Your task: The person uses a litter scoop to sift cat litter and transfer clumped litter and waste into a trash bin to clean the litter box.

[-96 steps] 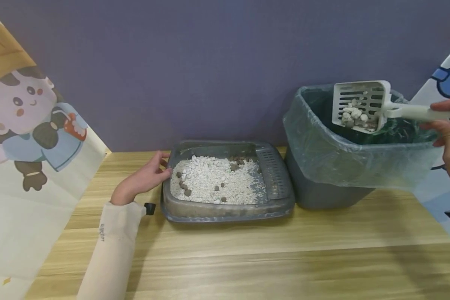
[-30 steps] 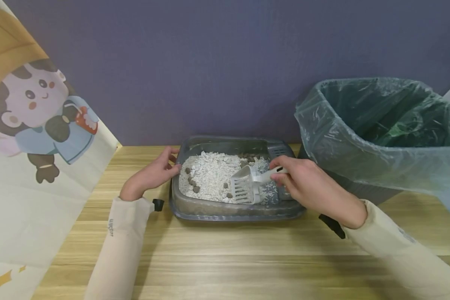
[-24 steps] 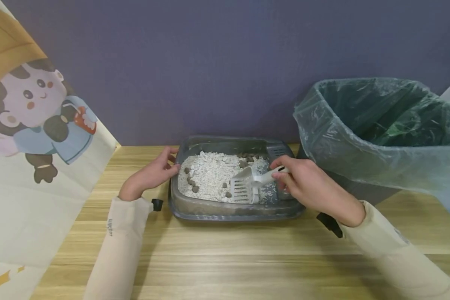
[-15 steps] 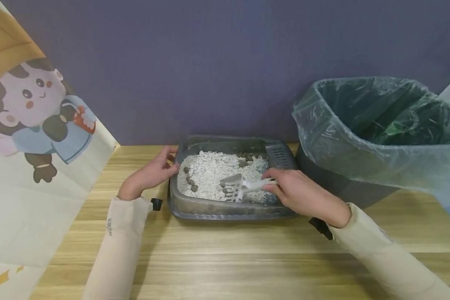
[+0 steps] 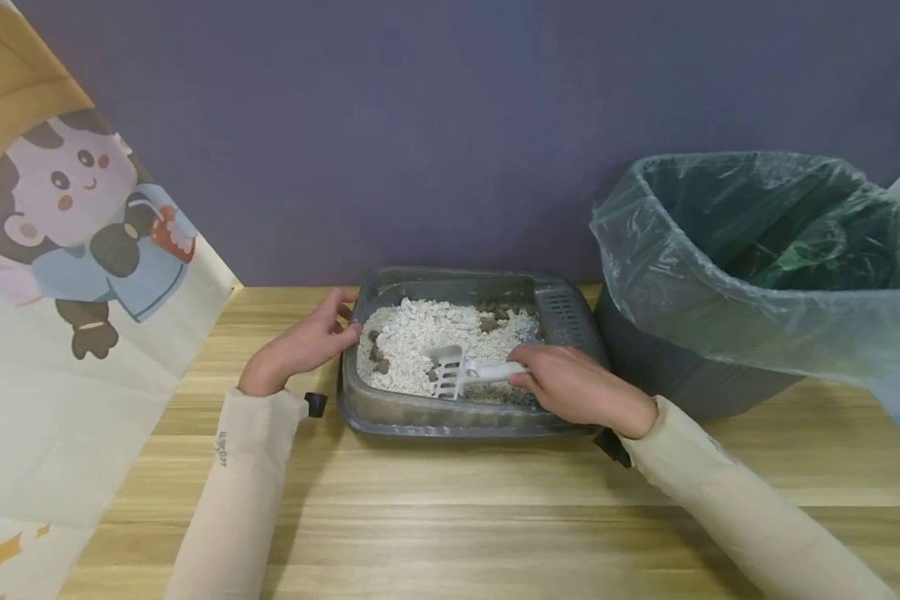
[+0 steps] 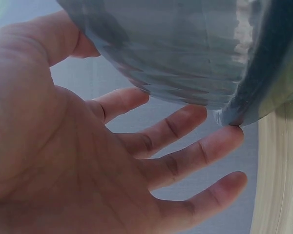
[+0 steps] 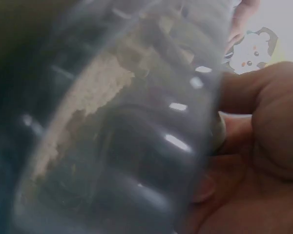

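Note:
A grey, see-through litter box stands on the wooden surface, filled with white litter and several brown clumps. My left hand is at its left end. In the left wrist view, extended fingertips meet the outer wall, with the little finger apart from it. My right hand grips the handle of a white slotted litter scoop. The scoop's head lies in the litter near the front wall, beside a brown clump. In the right wrist view the box wall hides most of the scoop.
Right of the box stands a dark grey bin lined with a clear plastic bag folded over its rim. A purple-grey wall rises right behind the box. A panel with a cartoon figure is at the left.
The right hand and scoop, first over the bin with white lumps aboard, came to the box, then slid leftward through the litter. The left hand keeps its place at the box's end.

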A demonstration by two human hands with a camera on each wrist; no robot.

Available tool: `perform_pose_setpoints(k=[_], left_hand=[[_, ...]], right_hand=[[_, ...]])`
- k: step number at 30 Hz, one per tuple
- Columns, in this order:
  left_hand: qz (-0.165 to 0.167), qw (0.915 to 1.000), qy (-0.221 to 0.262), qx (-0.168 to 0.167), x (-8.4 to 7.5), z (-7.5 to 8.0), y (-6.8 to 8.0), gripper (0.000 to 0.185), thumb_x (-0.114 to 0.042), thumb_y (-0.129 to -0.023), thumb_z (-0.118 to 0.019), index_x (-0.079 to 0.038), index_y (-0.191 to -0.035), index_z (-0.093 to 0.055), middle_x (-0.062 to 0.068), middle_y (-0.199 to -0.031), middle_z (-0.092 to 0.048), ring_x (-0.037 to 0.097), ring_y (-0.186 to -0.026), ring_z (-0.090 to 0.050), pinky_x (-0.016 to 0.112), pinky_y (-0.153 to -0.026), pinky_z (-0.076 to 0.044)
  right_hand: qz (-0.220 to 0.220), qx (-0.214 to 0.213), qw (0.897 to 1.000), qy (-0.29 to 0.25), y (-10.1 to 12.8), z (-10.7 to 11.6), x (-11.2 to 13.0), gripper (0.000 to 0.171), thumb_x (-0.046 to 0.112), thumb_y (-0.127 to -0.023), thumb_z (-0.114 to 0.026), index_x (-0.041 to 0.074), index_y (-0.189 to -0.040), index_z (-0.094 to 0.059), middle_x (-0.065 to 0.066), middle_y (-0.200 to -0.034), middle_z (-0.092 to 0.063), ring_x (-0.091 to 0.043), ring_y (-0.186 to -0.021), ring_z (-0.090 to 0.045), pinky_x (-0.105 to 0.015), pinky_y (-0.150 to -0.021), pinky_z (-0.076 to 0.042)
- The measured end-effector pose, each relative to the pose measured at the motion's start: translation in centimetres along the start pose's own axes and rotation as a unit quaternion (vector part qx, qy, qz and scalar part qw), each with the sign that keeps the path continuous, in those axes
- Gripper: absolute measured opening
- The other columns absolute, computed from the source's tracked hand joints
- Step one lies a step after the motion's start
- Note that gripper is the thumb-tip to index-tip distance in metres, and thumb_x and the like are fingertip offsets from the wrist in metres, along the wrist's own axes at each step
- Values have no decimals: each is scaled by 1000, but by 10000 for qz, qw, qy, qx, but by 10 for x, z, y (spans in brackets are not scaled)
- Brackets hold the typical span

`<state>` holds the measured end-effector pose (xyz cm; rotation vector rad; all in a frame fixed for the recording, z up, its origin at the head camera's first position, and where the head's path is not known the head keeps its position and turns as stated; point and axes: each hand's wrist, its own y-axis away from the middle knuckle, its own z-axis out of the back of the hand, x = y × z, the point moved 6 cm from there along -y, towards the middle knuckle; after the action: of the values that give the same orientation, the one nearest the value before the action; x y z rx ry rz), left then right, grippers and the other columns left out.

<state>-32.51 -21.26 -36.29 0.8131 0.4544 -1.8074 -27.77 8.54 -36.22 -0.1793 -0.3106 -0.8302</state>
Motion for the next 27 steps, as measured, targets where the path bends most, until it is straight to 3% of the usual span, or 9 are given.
perform_pose_setpoints(k=[6,16,27], left_hand=[[-123,9999,-105,-58,0,0,-3,49,-16,-95,-48,0,-136,-26,21,-120,-45,35,-105,-49,44,-81,-45],[-261,9997,-15,-28,-2,-3,-6,48,-17,-95,-48,0,-134,-27,21,-120,-46,34,-105,-49,43,-81,-45],[22,10000,34,71,-1,-2,-6,51,-17,-96,-47,-1,-138,-23,22,-123,-43,36,-105,-49,46,-83,-44]], right_hand=[[146,-49,9997,-198,-11,-12,-3,8,22,-93,-60,14,-93,-58,8,-69,-48,-9,-54,-41,-30,-53,-37],[112,-762,9962,-397,-4,-18,-15,15,24,-94,-57,14,-105,-60,7,-79,-56,-7,-53,-39,-27,-51,-35],[-65,-1477,9847,-924,1,-14,-23,19,25,-97,-52,13,-110,-58,6,-72,-48,-10,-50,-37,-30,-49,-35]])
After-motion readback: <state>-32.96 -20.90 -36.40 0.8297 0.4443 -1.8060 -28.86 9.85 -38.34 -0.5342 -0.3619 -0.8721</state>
